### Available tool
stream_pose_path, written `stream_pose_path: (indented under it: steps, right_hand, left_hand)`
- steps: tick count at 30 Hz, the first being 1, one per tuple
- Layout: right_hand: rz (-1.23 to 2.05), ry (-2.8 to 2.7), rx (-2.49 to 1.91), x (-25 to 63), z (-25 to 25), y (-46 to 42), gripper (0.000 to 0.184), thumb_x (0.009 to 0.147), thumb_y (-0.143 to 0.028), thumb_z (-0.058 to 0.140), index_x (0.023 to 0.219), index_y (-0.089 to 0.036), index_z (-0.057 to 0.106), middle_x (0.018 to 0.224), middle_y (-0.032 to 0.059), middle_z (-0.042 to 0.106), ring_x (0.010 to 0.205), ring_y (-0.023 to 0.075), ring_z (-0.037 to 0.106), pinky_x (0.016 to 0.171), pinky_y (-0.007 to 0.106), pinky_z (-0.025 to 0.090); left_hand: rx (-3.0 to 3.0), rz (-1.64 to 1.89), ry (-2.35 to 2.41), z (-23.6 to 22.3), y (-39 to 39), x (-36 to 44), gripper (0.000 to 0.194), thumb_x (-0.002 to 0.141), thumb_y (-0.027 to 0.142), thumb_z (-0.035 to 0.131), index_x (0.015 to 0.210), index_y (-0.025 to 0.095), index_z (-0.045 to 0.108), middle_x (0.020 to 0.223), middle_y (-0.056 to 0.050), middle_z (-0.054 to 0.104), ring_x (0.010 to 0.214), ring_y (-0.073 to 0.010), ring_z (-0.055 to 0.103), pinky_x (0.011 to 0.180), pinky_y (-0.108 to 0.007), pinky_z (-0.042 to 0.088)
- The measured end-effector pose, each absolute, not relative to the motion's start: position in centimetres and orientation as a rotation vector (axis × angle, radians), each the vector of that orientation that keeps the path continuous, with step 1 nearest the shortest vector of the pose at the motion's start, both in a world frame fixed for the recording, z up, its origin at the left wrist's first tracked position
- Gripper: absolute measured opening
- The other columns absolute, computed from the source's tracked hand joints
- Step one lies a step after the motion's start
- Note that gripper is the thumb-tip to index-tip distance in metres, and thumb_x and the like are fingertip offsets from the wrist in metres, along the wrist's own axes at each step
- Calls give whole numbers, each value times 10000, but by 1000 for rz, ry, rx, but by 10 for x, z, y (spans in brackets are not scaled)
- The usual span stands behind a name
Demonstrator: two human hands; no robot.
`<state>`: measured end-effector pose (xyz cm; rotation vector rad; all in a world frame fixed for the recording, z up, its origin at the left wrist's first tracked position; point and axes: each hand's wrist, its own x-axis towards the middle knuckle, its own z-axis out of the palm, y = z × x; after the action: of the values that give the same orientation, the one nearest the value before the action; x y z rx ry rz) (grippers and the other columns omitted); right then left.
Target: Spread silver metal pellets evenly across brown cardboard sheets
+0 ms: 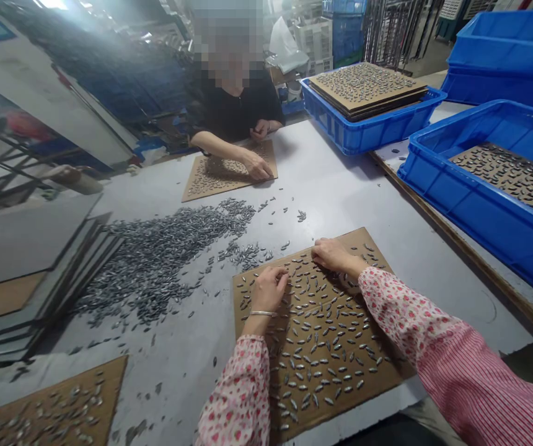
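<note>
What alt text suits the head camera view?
A left hand and right hand over a brown cardboard sheet dotted with small, silvery oval pieces; a heap of similar pieces lies on the white table. Opposite, a black-clad co-worker works at another cardboard sheet.

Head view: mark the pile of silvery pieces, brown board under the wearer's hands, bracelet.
Pile (155,257), head view, middle of the heap.
Brown board (393,374), head view, bare lower-right corner.
Bracelet (263,313), head view, middle of the band.
</note>
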<state>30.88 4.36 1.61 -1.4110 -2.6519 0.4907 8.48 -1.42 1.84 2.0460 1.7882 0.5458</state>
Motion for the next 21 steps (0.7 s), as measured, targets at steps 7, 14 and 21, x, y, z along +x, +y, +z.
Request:
stream_pose_path:
  steps: [7,14,21]
  right_hand:
    - [669,-2454,-1519,324,33,49,193,893,-192,520,899,-154,709,919,89,642,852,164,568,726,243,402]
    - [606,-2503,-1562,341,31,45,154,874,-231,577,915,-159,707,947,96,624,900,181,561,751,256,405]
    - [481,-2616,-1582,328,16,45,156,881,-205,545,923,-152,685,958,110,631,922,197,555,787,275,401]
  left_hand:
    - [2169,329,1797,34,-12,113,214,872,268,494,935,222,694,893,-51,645,826,-166,598,728,-267,442]
    - [2381,82,1790,29,10,143,301,920,280,402,961,207,692,892,-84,602,840,-188,577,678,-273,412]
    - [2374,184,1744,10,10,139,270,904,293,438,885,219,697,882,-72,611,862,-183,582,696,-269,419]
